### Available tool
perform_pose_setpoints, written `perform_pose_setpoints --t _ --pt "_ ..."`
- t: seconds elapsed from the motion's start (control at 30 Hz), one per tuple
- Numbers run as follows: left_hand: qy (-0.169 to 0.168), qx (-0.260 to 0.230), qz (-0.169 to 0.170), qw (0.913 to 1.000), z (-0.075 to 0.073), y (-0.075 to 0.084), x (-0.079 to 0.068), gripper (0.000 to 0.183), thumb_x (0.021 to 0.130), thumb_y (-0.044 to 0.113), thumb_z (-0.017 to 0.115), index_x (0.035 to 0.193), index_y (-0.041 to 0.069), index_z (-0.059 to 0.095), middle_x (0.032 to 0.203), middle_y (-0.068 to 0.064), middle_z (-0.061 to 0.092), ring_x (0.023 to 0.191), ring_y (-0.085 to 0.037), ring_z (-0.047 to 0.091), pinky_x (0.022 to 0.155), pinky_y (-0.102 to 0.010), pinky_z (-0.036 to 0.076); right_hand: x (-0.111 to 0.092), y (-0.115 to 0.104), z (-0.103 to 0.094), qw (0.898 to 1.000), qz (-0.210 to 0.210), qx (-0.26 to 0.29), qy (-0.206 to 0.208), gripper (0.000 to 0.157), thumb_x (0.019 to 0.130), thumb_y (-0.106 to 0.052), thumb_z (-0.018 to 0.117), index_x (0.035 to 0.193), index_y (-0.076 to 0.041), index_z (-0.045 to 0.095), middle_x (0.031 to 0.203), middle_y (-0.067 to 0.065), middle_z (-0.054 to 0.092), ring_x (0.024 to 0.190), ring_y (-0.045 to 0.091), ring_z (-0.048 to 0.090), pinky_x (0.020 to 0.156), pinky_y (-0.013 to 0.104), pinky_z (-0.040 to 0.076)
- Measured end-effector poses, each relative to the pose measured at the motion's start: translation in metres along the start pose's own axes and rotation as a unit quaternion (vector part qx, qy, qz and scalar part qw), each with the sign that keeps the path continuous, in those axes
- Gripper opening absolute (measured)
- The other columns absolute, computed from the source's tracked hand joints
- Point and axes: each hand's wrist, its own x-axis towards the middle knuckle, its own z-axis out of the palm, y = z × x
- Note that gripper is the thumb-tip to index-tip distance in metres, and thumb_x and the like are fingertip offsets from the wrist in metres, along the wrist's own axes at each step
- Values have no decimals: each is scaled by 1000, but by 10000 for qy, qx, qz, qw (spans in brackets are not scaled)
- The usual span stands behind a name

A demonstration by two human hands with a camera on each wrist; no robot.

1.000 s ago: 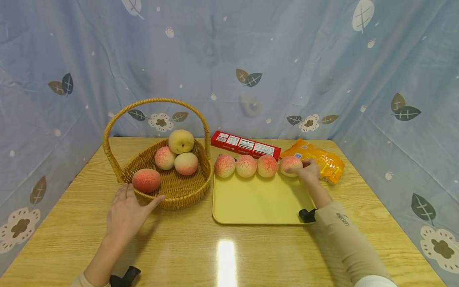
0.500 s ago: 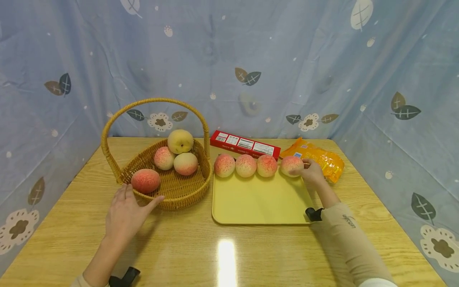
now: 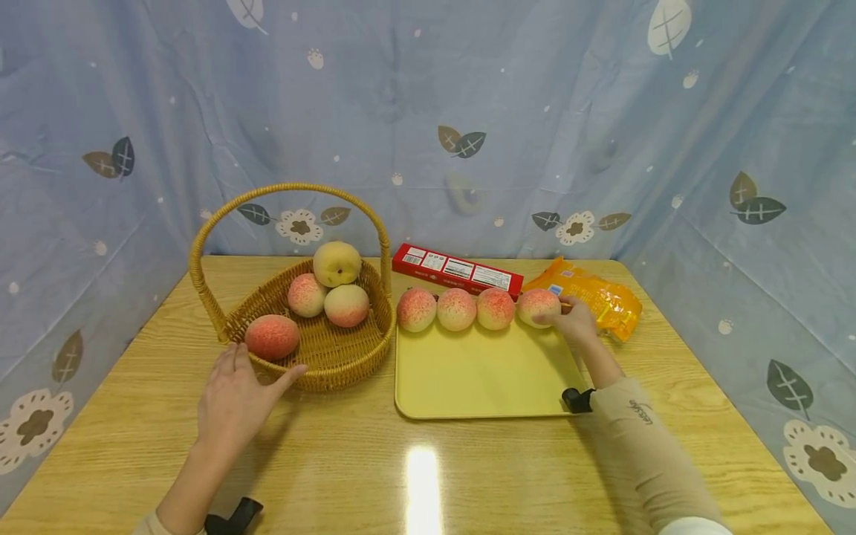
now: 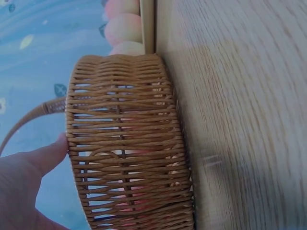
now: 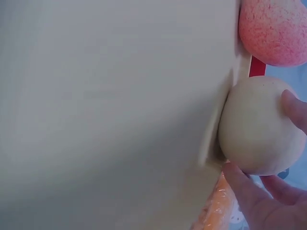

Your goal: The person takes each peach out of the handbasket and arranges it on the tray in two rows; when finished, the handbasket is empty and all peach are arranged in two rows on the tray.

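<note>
In the head view, my right hand point(image 3: 571, 325) holds the rightmost peach point(image 3: 538, 307) at the back right corner of the yellow tray point(image 3: 488, 379). The right wrist view shows a thumb and fingertips around that pale peach point(image 5: 261, 127). Three more pink-speckled peaches stand in a row to its left, including one by the basket point(image 3: 416, 310). My left hand point(image 3: 234, 397) rests at the front left rim of the wicker basket point(image 3: 348, 371), thumb spread away from the fingers. Inside the basket lie several fruits, among them a yellow peach point(image 3: 337, 264) and a redder one point(image 3: 272, 337).
Behind the tray lies a long red box point(image 3: 458, 270). An orange plastic packet point(image 3: 605, 301) is at the back right, beside my right hand. The basket's tall handle point(image 3: 301, 186) arches above it. A blue patterned curtain point(image 3: 401, 111) encloses the wooden table point(image 3: 334, 461) on three sides.
My right hand has moved slightly left with the held peach, after a small shift right. The row of peaches sits a little further left. My left hand and the basket stay in place.
</note>
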Motion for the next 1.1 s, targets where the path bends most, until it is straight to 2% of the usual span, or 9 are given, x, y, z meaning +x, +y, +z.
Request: perform_pose_setpoints --t 0.1,0.23,0.37,0.47,0.53,0.67,0.77,0.93,1.1 --pt "44 -7 24 10000 0 0 0 113 85 68 57 136 -27 27 142 -47 24 132 -59 24 108 -64 24 0 -2 2 9999 -47 -59 84 84 88 -18 71 150 9 21 151 32 27 134 46 33 109 52 33" --pt "43 38 55 10000 1 -1 -1 113 85 69 56 136 -28 27 141 -48 25 131 -59 25 108 -64 24 -7 -11 5 9979 -306 -222 529 88 85 -18 73 151 6 20 153 30 22 137 47 26 111 57 28" --pt "-1 59 54 10000 1 -1 0 114 85 70 55 136 -28 27 141 -48 25 131 -59 25 107 -64 26 -20 -33 15 9889 -956 -480 1027 85 82 -14 77 148 7 28 151 31 28 137 47 27 111 57 27" --pt "-13 34 31 10000 1 -1 0 115 84 71 55 137 -27 26 142 -47 24 132 -59 25 106 -65 26 -31 -52 29 9822 -1438 -604 1043 79 81 -12 78 145 8 35 147 30 34 131 47 34 109 58 28" --pt "34 23 52 10000 1 -2 0 115 85 71 55 137 -27 26 142 -47 24 132 -59 25 106 -65 26 -38 -62 40 9807 -1662 -548 876 76 81 -11 78 144 6 38 145 28 39 122 48 43 105 56 35" --pt "129 9 111 9999 1 -2 1 114 85 70 56 136 -28 28 141 -47 25 131 -59 26 106 -65 26 -47 -76 60 9823 -1857 149 209 72 81 -6 77 143 5 42 139 26 48 115 41 53 101 47 44" --pt "131 2 119 9998 1 -2 2 114 85 70 56 135 -28 28 141 -48 25 131 -59 26 106 -64 26 -53 -84 75 9777 -1979 622 -336 65 82 -4 76 139 5 47 133 25 54 121 37 53 101 44 46" --pt "51 -20 51 10000 1 -3 2 114 85 70 55 137 -27 26 142 -47 24 132 -59 25 106 -65 26 -57 -97 104 9623 -2481 568 -961 52 83 -7 76 130 5 58 122 24 63 112 36 61 92 40 53" --pt "10 -15 43 10000 1 -3 2 115 85 71 55 137 -27 25 143 -47 23 132 -59 24 106 -65 25 -59 -110 133 9460 -2925 433 -1327 49 82 -6 77 126 7 60 121 24 64 110 37 63 90 40 54"
